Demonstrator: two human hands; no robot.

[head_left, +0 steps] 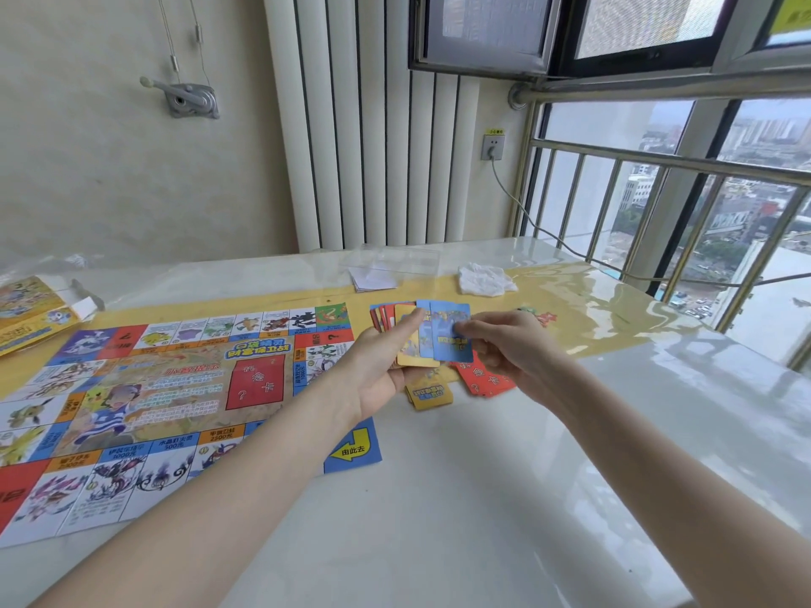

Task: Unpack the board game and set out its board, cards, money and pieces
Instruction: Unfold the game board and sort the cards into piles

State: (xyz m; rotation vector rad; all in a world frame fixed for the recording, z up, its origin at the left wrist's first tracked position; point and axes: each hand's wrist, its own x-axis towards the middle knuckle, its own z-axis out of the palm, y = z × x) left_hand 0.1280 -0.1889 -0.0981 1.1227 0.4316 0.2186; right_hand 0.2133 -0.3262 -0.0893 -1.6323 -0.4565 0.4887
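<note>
The tabletop [504, 498] is pale and glossy, with a yellow mat [583, 309] running across its far half. The board [145, 401] lies unfolded and flat over the left half, its blue arrow corner reaching toward the middle. The game box [26, 315] rests at the far left edge, cut off by the frame, so what is in it cannot be told. Near the far edge a clear plastic case [395, 258] stands with a small sheaf of white papers [373, 278] in or under it; a crumpled white cloth [485, 278] lies just beside it. Above the middle of the tabletop the left hand [382, 366] grips a fan of cards [406, 331], fingers curled under and thumb on top. The right hand [504, 344] pinches a blue card [452, 333] at the fan's right side. Below the hands lie a yellow pile [430, 394] and red cards [485, 379].
</note>
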